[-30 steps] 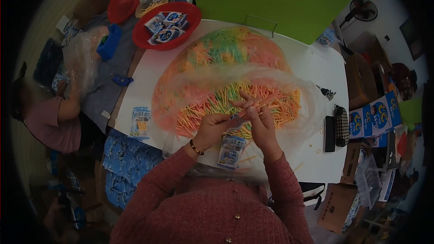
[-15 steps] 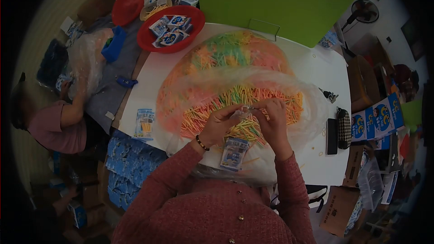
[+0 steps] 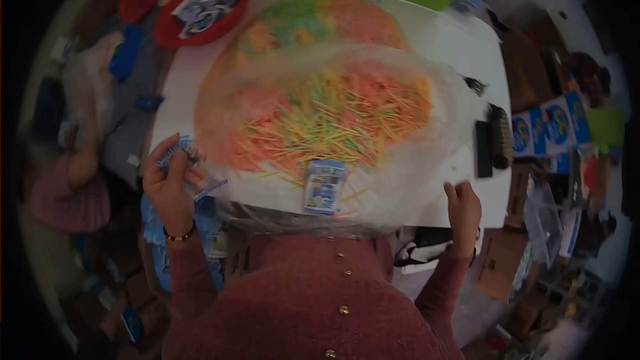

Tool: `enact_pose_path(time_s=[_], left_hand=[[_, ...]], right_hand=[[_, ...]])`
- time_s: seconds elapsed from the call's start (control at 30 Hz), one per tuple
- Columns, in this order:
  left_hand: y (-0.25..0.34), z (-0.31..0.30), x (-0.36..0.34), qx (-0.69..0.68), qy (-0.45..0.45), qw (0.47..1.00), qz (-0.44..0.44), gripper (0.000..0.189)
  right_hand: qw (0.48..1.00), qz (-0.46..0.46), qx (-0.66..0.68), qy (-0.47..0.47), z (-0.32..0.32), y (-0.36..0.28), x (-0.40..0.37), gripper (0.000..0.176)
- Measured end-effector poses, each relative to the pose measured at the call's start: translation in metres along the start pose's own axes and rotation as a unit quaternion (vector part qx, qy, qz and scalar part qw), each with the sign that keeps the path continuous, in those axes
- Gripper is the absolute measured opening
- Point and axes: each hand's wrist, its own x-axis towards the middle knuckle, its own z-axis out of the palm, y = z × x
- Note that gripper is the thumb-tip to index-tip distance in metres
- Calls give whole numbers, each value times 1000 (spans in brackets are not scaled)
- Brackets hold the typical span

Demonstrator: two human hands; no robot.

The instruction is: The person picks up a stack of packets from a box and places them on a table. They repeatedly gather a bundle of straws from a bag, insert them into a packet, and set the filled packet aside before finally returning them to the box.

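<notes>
At the table's left edge, my left hand (image 3: 168,183) is closed on a small blue-and-white plastic packet (image 3: 210,188), partly hidden by the fingers and blurred. My right hand (image 3: 463,212) is over the front right edge of the table, its fingers curled together; whatever they hold, if anything, is too small to make out. Between the hands, a large clear plastic bag (image 3: 400,190) lies spread with its mouth toward me. Many thin coloured sticks (image 3: 327,120) fill it. Another blue-and-white packet (image 3: 325,188) lies flat on the bag's near edge.
A red bowl (image 3: 167,33) of packets stands at the back left of the white table (image 3: 460,40). A dark phone-like slab (image 3: 483,150) and a patterned pouch (image 3: 500,137) lie at the right. Another person (image 3: 70,187) sits at the left.
My hands have parted from above the sticks. The left moved left to the packet at the table's edge and took hold of it; the right moved right. The view has shifted.
</notes>
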Motion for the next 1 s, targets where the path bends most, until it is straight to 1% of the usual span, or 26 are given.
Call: enact_pose_path(time_s=[0.03, 0.07, 0.1, 0.13, 0.17, 0.2, 0.23, 0.27, 0.3, 0.33, 0.37, 0.4, 0.43, 0.47, 0.5, 0.53, 0.57, 0.6, 0.67, 0.73, 0.8, 0.83, 0.87, 0.93, 1.0], left_hand=[[12, -19, 5, 19, 110, 994, 10, 33], [22, -28, 9, -11, 141, 990, 6, 37], [27, -39, 13, -41, 171, 984, 6, 41], [24, -65, 13, -23, 146, 989, -5, 43], [18, -87, 10, -15, 116, 993, -21, 44], [15, -96, 8, 24, 123, 992, -21, 46], [10, -99, 8, 56, 122, 991, -26, 48], [1, -100, 9, 60, 129, 990, -21, 48], [-10, -100, 11, 80, 115, 989, -52, 51], [-23, -103, 13, 97, 100, 987, -84, 55], [-44, -112, 17, 95, 101, 987, -84, 55], [-69, -121, 22, 285, 65, 956, -31, 57], [-87, -119, 25, 459, 22, 888, 23, 60], [-94, -113, 25, 448, 12, 894, 22, 60], [-96, -109, 26, 516, 67, 847, 109, 60], [-99, -103, 28, 572, 121, 788, 194, 60], [-70, -82, 30, 568, 141, 775, 237, 45], [-54, -60, 27, 555, 128, 787, 237, 45], [-33, -22, 10, 536, 101, 793, 272, 33], [-24, 29, -10, 477, -59, 840, 251, 31], [-34, 73, -29, 448, -194, 855, 174, 37], [-46, 86, -37, 443, -197, 856, 179, 37], [-65, 95, -45, 440, -220, 855, 166, 38], [-83, 102, -54, 433, -252, 851, 157, 38], [-89, 103, -58, 402, -246, 880, 58, 35]], right_hand=[[997, 32, -46, -45, 12, 9, -9, 42], [997, 31, -41, -65, 27, 21, -17, 45], [996, 34, -29, -73, 39, 27, -21, 43], [996, 23, 45, -67, 50, 35, -25, 35], [994, 4, 94, -48, 57, 40, -26, 32], [990, -4, 138, -25, 61, 46, -24, 29], [989, -18, 145, -32, 60, 51, -21, 29], [980, 30, 176, -82, 57, 57, -18, 28], [967, 80, 206, -130, 56, 61, -14, 27], [967, 77, 206, -133, 58, 65, -12, 23], [967, 76, 204, -132, 58, 65, -8, 23], [958, 92, 226, -153, 56, 66, -5, 20], [948, 112, 244, -170, 52, 69, -5, 17], [950, 123, 236, -161, 47, 72, -7, 17], [957, 99, 241, -129, 44, 74, -8, 14], [962, 78, 245, -97, 40, 77, -10, 12], [961, 58, 257, -82, 35, 86, -11, 7], [964, 74, 247, -71, 23, 77, -14, 7], [912, 30, 404, -64, 4, 46, -19, 4], [903, -12, 416, -105, -15, 1, -19, 6], [883, -54, 445, -141, -18, -43, -18, 6], [875, -92, 453, -144, -12, -62, -16, 6], [866, -129, 461, -146, -1, -76, -12, 7], [883, -173, 398, -179, 16, -94, 4, 16], [902, -248, 314, -160, 29, -124, 17, 25]])
